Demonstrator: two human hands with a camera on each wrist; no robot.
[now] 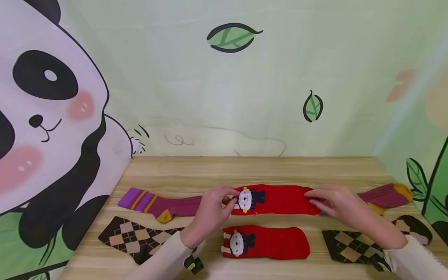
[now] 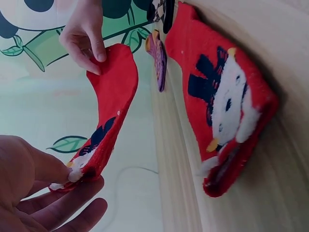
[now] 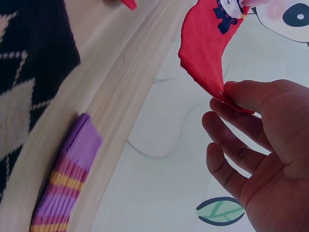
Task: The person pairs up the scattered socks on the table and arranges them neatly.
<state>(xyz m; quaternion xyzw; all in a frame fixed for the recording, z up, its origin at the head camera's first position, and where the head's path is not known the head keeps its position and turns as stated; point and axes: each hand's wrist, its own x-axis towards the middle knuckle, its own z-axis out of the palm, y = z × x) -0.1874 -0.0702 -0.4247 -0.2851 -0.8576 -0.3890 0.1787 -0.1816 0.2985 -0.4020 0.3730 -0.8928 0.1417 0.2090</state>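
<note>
Between my two hands a red sock with a white-faced cartoon animal is stretched sideways, lifted off the table. My left hand pinches its cuff end, thumb on top in the left wrist view. The toe end is pinched by the thumb and index finger of my right hand, whose other fingers are loosely bent. A matching red sock lies flat on the table nearer to me, its cuff towards the left.
Purple socks with yellow heels lie at the left and right. Argyle socks lie in front of them, left and right, partly under my forearms. Behind the wooden table hangs a panda-printed backdrop.
</note>
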